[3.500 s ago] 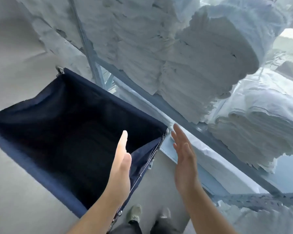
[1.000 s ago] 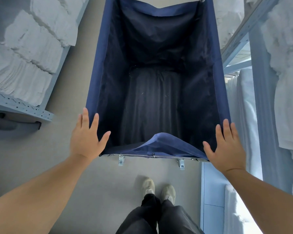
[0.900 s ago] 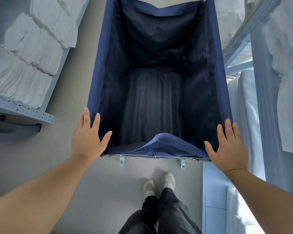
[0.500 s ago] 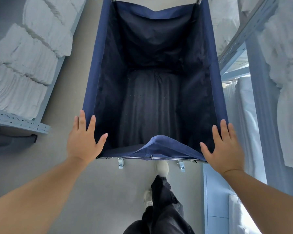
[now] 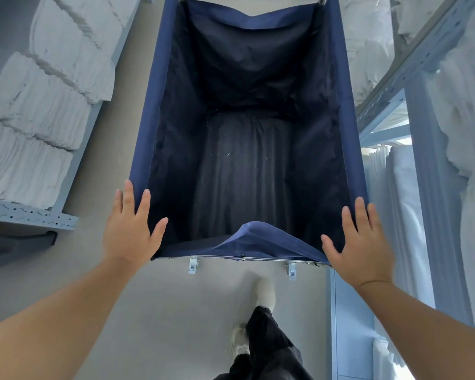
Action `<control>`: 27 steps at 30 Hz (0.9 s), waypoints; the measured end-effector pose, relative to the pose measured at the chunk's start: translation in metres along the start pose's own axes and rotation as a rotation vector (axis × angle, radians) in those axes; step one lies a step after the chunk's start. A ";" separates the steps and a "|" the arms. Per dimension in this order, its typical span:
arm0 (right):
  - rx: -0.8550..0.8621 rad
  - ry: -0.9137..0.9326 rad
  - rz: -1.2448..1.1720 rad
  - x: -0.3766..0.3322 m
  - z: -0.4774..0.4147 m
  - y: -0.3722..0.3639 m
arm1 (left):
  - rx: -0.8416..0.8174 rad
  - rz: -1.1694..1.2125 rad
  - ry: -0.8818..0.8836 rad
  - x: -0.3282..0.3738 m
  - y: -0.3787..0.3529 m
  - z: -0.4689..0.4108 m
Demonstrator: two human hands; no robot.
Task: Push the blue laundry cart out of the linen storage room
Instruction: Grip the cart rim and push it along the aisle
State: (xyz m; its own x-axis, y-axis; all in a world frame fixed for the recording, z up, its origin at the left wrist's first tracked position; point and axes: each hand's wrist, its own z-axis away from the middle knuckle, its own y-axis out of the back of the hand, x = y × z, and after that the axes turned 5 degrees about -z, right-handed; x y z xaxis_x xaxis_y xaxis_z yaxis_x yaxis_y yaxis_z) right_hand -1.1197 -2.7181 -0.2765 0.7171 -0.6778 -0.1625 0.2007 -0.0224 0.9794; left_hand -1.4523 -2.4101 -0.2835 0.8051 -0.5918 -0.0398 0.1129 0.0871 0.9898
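The blue laundry cart [image 5: 148,119] fills the middle of the view, a deep fabric bin with a dark, empty inside and a metal frame bar along its near edge. My left hand [image 5: 129,229] lies flat on the cart's near left corner, fingers spread. On the near right corner my right hand [image 5: 359,242] rests the same way, palm down and fingers apart. Neither hand curls around the rim. The near fabric edge sags in a fold between them.
Stacks of folded white linen [image 5: 39,105] sit on a grey shelf at the left. A metal shelving rack [image 5: 433,187] with more white linen stands close along the cart's right side. My legs and a light shoe [image 5: 263,294] are on the grey floor behind the cart.
The view swung from the shelf down onto the cart, and both hands settled on its near corners. In the last second one foot stepped forward and the left shelf slid back slightly.
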 end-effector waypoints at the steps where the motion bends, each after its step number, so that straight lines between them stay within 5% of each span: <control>1: 0.001 -0.003 0.000 0.000 -0.007 0.001 | -0.001 -0.003 0.003 0.001 0.001 -0.006; 27: 0.018 0.028 0.164 -0.005 -0.143 0.010 | -0.018 -0.136 0.029 0.011 0.020 -0.140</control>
State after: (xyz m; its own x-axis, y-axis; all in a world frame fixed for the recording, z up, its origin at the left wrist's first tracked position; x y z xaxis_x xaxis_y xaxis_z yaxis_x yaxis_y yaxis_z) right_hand -1.0260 -2.6096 -0.2831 0.7575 -0.6528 -0.0037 0.0679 0.0732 0.9950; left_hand -1.3594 -2.3026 -0.2828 0.7982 -0.5758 -0.1771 0.2321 0.0226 0.9724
